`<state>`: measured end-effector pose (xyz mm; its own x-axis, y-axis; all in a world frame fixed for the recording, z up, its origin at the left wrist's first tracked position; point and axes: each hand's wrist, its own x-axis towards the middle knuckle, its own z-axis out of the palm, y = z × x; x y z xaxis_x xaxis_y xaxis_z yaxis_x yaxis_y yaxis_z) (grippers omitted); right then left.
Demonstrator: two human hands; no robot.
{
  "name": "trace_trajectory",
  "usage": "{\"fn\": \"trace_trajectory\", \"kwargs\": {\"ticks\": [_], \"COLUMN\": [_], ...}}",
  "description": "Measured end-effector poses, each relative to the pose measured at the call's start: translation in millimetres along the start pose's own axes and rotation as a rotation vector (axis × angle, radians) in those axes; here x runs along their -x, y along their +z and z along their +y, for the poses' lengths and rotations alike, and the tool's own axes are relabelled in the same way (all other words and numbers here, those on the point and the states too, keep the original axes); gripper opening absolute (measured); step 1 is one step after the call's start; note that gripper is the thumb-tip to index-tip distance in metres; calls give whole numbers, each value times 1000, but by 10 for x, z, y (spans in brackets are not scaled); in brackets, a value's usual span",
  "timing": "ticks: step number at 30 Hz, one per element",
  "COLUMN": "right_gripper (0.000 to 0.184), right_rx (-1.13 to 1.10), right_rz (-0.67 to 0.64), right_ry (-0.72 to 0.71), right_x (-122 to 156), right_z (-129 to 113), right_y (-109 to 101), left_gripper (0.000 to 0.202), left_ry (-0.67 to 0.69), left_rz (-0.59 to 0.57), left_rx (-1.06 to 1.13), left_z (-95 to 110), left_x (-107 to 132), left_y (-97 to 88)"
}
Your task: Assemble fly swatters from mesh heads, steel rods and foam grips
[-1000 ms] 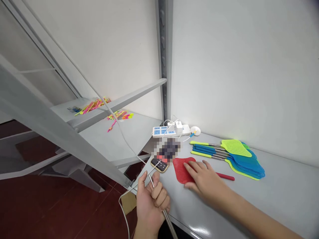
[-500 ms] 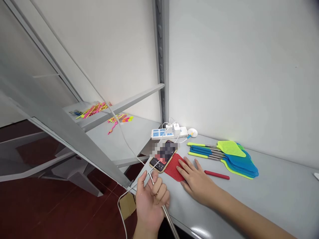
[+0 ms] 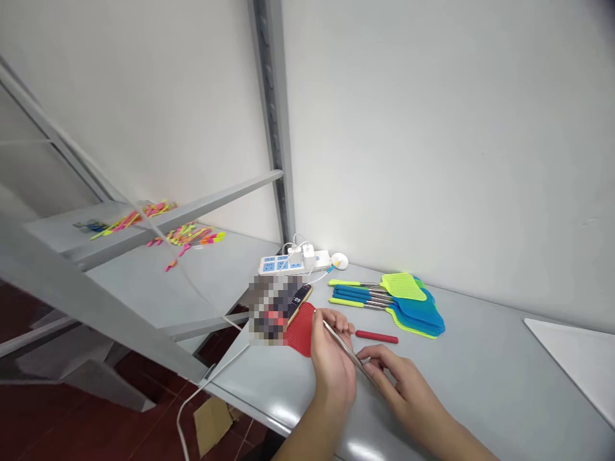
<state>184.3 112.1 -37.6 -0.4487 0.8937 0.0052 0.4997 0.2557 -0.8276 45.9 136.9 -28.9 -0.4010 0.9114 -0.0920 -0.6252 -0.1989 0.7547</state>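
My left hand (image 3: 334, 365) is closed around a thin silvery metal rod (image 3: 343, 347), which slants over the grey shelf top. Pinched fingers of my right hand (image 3: 401, 381) grip the same rod lower down, toward me. Behind my left hand lies a red mesh fly swatter head (image 3: 300, 333), partly covered by a phone (image 3: 298, 304). A red handle (image 3: 377, 337) shows just right of those fingers; whatever lies between it and the red mesh is hidden. Farther back is a pile of blue and yellow-green fly swatters (image 3: 416, 314), handles pointing left.
A white power strip (image 3: 283, 264) with plugged-in chargers stands against the wall by the grey upright post (image 3: 273, 115). Colourful small plastic pieces (image 3: 187, 237) lie on the left shelf. A white cable (image 3: 211, 374) hangs over the edge. A white panel (image 3: 571, 358) is at right.
My right hand has left the red swatter and now grips the metal rod. My left hand, with the rod, has moved right over the shelf. The view has turned right.
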Motion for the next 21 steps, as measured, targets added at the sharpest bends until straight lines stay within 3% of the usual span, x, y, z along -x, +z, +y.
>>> {"fn": "trace_trajectory", "kwargs": {"ticks": [2, 5, 9, 15, 21], "right_gripper": [33, 30, 29, 21, 25], "right_rx": [0, 79, 284, 404, 509], "right_rz": [103, 241, 280, 291, 330], "right_ry": [28, 31, -67, -147, -150], "right_x": [46, 26, -140, -424, -405], "right_z": [173, 431, 658, 821, 860], "right_y": [-136, -404, -640, -522, -403], "left_gripper": [33, 22, 15, 16, 21], "left_ry": [-15, -4, 125, 343, 434], "left_rz": [-79, -203, -313, -327, -370], "left_rx": [-164, -462, -839, -1292, -1519], "left_z": [-114, -154, -89, -124, -202], "left_x": [-31, -166, -353, -354, -300], "left_y": [52, -25, -200, -303, -302]}}
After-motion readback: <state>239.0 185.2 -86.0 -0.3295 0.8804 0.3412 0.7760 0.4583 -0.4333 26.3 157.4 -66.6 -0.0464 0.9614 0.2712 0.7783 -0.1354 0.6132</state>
